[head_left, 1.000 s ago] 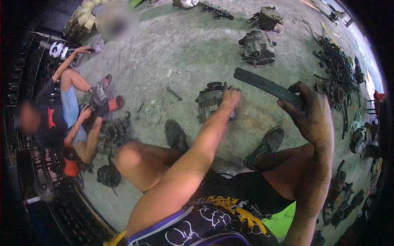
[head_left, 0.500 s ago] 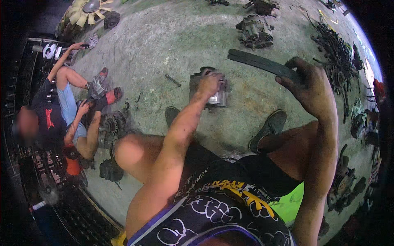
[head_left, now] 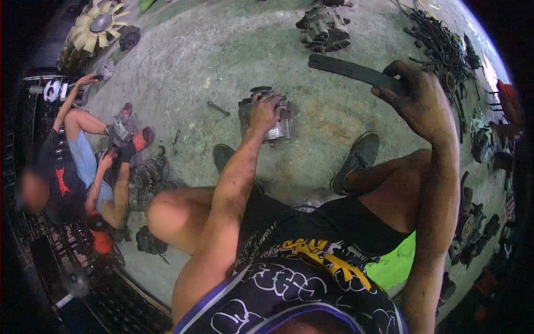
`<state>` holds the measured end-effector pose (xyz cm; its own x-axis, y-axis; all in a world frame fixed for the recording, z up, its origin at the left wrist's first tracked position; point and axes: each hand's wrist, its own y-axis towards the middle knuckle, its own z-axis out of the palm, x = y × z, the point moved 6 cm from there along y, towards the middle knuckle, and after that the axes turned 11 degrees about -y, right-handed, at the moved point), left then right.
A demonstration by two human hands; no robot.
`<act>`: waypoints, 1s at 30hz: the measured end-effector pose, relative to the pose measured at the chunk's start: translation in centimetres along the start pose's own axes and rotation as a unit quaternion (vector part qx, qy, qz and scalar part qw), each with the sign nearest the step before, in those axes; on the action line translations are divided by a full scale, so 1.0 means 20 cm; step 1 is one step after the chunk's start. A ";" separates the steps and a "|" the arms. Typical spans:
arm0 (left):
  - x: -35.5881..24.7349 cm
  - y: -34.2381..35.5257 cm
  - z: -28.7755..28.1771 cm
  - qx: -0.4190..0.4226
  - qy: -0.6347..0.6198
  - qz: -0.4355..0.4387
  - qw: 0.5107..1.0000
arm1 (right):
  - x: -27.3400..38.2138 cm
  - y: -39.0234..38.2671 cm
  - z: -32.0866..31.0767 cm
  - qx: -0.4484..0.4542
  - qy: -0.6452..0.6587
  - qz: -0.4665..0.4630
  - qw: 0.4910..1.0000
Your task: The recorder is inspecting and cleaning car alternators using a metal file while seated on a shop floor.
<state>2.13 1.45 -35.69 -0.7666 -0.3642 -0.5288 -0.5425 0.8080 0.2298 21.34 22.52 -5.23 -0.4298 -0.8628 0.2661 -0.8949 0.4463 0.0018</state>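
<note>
On the floor in front of me stands a grey metal alternator [head_left: 280, 127] with a pale label on its near side. My left hand [head_left: 264, 113] grips its top, the fingers wrapped over the casing and covering part of it. Off to the right, my right hand [head_left: 417, 97] is closed around one end of a long, flat, dark bar [head_left: 350, 69]. The bar is held up in the air, slanting to the left, its far end apart from the alternator. A bolt [head_left: 218, 108] lies on the floor left of the alternator.
Another alternator [head_left: 324, 30] rests farther off. Dark cables and hoses [head_left: 445, 47] are heaped at the far right. At left a person [head_left: 83, 150] sits holding a metal part, beside dark machine parts [head_left: 147, 175]. A pale fan [head_left: 99, 23] lies far left.
The whole view has shifted, so the floor objects appear farther left. My left hand stays on the alternator, and my right hand still holds the bar up, tilted slightly differently.
</note>
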 end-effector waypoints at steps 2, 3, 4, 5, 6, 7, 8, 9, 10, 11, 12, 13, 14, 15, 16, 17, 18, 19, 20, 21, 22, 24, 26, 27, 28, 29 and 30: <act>0.00 -0.01 0.00 0.011 -0.003 -0.017 1.000 | 0.01 0.00 -0.02 -0.024 0.011 -0.010 1.000; 0.01 -0.02 0.01 0.021 -0.008 -0.032 0.999 | 0.01 0.00 -0.02 -0.025 0.012 -0.010 1.000; 0.00 -0.01 0.00 0.022 -0.006 -0.031 0.999 | 0.01 -0.01 -0.01 -0.014 -0.011 -0.009 1.000; -0.02 -0.01 0.00 0.024 -0.014 -0.033 0.999 | 0.01 -0.01 0.00 -0.002 -0.035 -0.007 0.999; -0.03 0.00 0.00 0.027 -0.023 -0.033 0.999 | 0.01 -0.01 0.00 -0.004 -0.034 -0.004 0.999; 0.00 0.01 0.00 0.030 -0.022 -0.031 0.999 | 0.02 -0.01 0.02 0.025 -0.026 0.010 0.999; 0.03 0.03 0.00 0.025 -0.037 -0.027 0.999 | 0.01 0.00 0.03 0.053 -0.019 0.025 0.998; 0.06 0.05 -0.01 0.020 -0.053 -0.024 0.998 | 0.00 0.01 0.06 0.052 -0.017 0.030 0.998; 0.09 0.05 -0.01 0.025 -0.054 -0.020 0.998 | -0.01 0.03 0.09 0.012 -0.033 0.010 0.999; 0.10 0.07 -0.01 0.035 -0.031 -0.020 0.999 | -0.02 0.04 0.10 -0.029 -0.055 -0.006 0.998; 0.12 0.09 0.00 0.044 -0.007 -0.020 0.999 | -0.04 0.06 0.12 -0.030 -0.059 0.004 0.998; 0.12 0.09 0.00 0.055 -0.009 -0.023 0.998 | -0.05 0.07 0.16 -0.015 -0.060 0.009 0.998; 0.10 0.09 0.01 0.060 -0.015 -0.017 0.998 | -0.06 0.09 0.18 -0.001 -0.061 0.013 0.998; 0.08 0.09 0.01 0.046 -0.012 -0.001 0.999 | -0.07 0.09 0.20 0.020 -0.066 0.022 0.997; 0.08 0.09 -0.02 0.027 -0.003 0.012 1.000 | -0.07 0.10 0.23 0.018 -0.066 0.023 0.997; 0.11 0.09 -0.02 0.026 -0.003 0.014 1.000 | -0.07 0.11 0.26 0.017 -0.077 0.020 0.997; 0.19 0.09 -0.06 -0.027 -0.027 -0.033 0.999 | -0.07 0.11 0.28 0.015 -0.088 0.016 0.996; 0.21 0.08 -0.08 -0.078 -0.056 -0.082 0.992 | -0.07 0.11 0.28 0.016 -0.092 0.017 0.996; 0.21 0.08 -0.08 -0.079 -0.061 -0.081 0.992 | -0.07 0.10 0.27 0.026 -0.089 0.017 0.996; 0.20 0.09 -0.06 -0.057 -0.069 -0.098 0.991 | -0.07 0.10 0.26 0.034 -0.087 0.018 0.995; 0.21 0.08 -0.05 -0.033 -0.075 -0.113 0.990 | -0.06 0.09 0.26 0.032 -0.090 0.021 0.995; 0.22 0.06 0.00 -0.060 -0.063 -0.145 0.986 | -0.06 0.06 0.21 0.006 -0.097 0.025 0.995; 0.11 0.04 0.06 0.000 0.036 -0.133 0.991 | -0.15 0.08 0.32 0.037 -0.116 0.058 0.991; 0.22 -0.07 0.03 -0.009 0.000 -0.213 0.977 | -0.17 0.13 0.39 0.041 -0.135 0.038 0.989; 0.39 -0.17 -0.01 0.015 0.023 -0.228 0.973 | -0.10 0.18 0.39 0.025 -0.072 0.079 0.994; 0.36 -0.24 -0.08 -0.089 -0.143 -0.236 0.957 | -0.05 0.18 0.33 0.008 -0.059 0.086 0.995; 0.29 -0.16 -0.07 -0.053 -0.085 -0.341 0.935 | -0.10 0.14 0.25 -0.071 0.015 0.109 0.991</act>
<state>-1.10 -4.02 -38.38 -0.1701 -0.6913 -0.7022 -0.9230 0.3614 -0.1323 19.19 24.35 -10.53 -0.6051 -0.7359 0.3038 -0.7547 0.6517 0.0754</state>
